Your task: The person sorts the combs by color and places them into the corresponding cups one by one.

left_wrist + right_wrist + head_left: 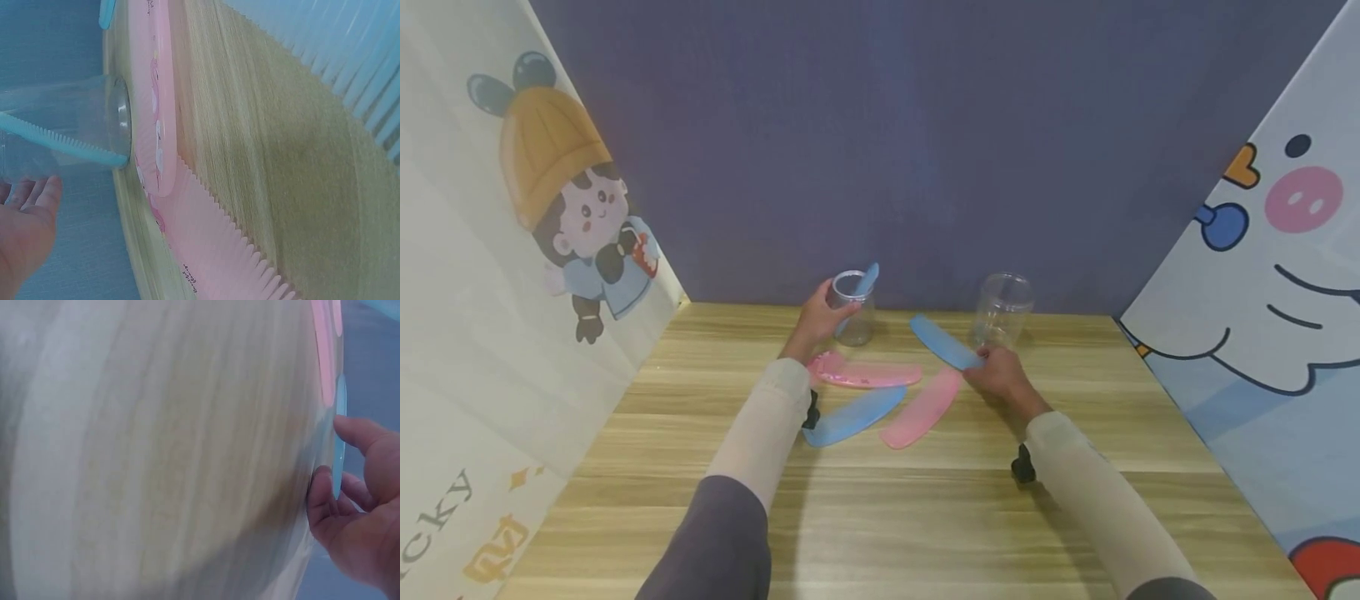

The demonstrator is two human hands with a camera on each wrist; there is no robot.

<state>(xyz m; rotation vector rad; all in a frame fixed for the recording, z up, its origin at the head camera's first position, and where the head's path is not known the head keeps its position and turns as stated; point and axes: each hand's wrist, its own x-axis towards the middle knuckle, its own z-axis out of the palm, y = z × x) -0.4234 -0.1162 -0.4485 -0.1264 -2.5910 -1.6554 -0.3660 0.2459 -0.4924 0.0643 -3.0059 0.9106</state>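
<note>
My left hand [823, 321] grips a clear jar [854, 333], its thumb across the front. A blue comb [62, 140] leans inside that jar, its tip above the rim. My right hand [1003, 375] pinches another blue comb [946, 342] by its right end, thumb on one side and fingers on the other, as the right wrist view shows. Between the hands lie a pink comb [872, 375], a second pink comb [922, 408] and a blue comb [857, 415]. Pink combs overlap near my left wrist, partly hidden in the head view.
A second clear jar [1003, 304] stands beyond my right hand, near the dark back wall [910, 167]. The wood-grain table [917, 517] runs between printed panels at left and right.
</note>
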